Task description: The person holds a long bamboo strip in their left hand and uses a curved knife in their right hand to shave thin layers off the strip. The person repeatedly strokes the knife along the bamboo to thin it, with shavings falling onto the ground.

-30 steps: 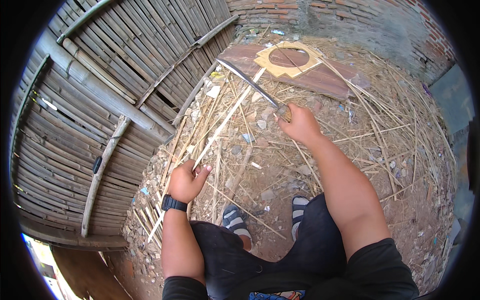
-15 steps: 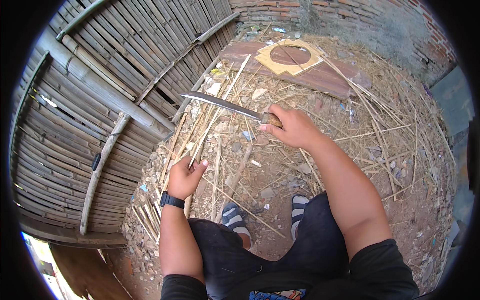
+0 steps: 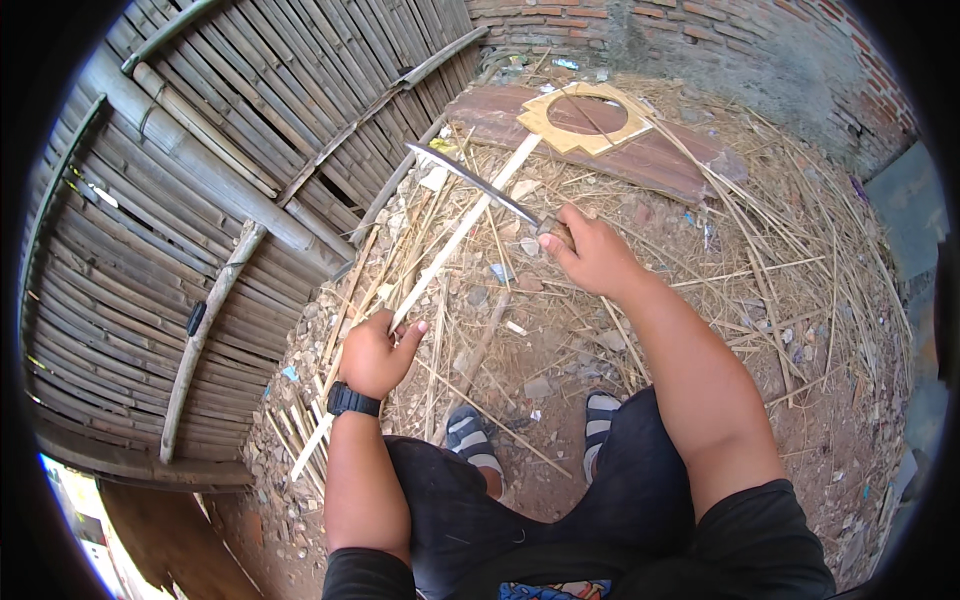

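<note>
My left hand (image 3: 377, 352) is closed round a long, pale bamboo strip (image 3: 450, 245). The strip slants up and away to the right, and its near end sticks out past my wrist at the lower left. In my right hand (image 3: 597, 252) is a machete (image 3: 478, 184), gripped by its wooden handle. Its long dark blade points up and to the left and crosses over the strip in the picture; whether the two touch I cannot tell.
A bamboo wall (image 3: 190, 210) stands on the left, a brick wall (image 3: 700, 45) at the back. A yellowish board with a round hole (image 3: 542, 112) lies on a brown plank (image 3: 655, 172). Cut bamboo sticks (image 3: 765, 265) and rubble cover the ground around my sandalled feet (image 3: 470, 435).
The strip in my left hand has turned, so its broad pale face now shows. The machete has moved slightly right, its tip now higher and steeper.
</note>
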`<control>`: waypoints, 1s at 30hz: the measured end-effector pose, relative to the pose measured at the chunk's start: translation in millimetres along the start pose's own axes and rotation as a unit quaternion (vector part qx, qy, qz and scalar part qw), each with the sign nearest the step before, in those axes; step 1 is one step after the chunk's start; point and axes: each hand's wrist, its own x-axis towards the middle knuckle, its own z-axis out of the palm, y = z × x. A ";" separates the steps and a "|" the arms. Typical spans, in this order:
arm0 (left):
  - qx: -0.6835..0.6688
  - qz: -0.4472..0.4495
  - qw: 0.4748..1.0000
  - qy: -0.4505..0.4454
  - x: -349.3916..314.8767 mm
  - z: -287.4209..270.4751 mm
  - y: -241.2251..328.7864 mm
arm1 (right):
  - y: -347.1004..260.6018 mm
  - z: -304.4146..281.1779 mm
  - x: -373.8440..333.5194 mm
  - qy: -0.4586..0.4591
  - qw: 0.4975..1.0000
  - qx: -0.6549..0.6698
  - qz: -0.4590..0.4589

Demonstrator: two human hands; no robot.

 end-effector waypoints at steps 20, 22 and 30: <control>0.003 0.009 1.000 0.002 -0.6 -5.5 15.9 | 11.0 10.5 5.7 -0.004 1.000 0.005 -0.029; 0.019 0.022 1.000 0.000 -2.2 -3.7 8.0 | 22.7 12.1 8.9 0.034 0.999 0.030 0.025; -0.071 -0.006 0.997 -0.025 0.5 -3.5 5.0 | -12.3 16.7 -0.7 -0.071 0.986 -0.033 -0.150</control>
